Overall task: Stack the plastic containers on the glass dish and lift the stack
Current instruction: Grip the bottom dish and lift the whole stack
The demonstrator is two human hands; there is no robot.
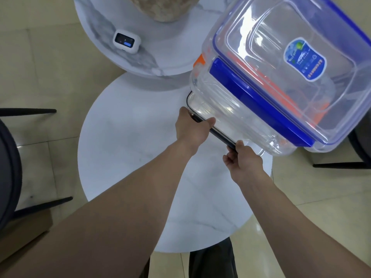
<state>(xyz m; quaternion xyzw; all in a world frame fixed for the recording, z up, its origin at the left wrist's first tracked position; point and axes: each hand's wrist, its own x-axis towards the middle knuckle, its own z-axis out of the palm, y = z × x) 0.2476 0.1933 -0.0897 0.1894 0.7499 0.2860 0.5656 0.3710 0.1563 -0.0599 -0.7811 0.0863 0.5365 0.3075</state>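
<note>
Round white table [128, 137] over beige floor tiles; second marbled table [160, 55] at 12 o'clock carrying one small white device [124, 41].

Item 1: one glass dish [202, 111], bottom of stack, raised off the table at 1 o'clock.
Item 2: two plastic containers, blue-lidded box [291, 77] over orange-trimmed box [236, 109], tilted.
Item 3: two hands. My left hand [192, 129] clamps the dish's near rim, thumb on top; my right hand [244, 160] pinches the same rim's nearer corner. Both forearms outstretched.
</note>
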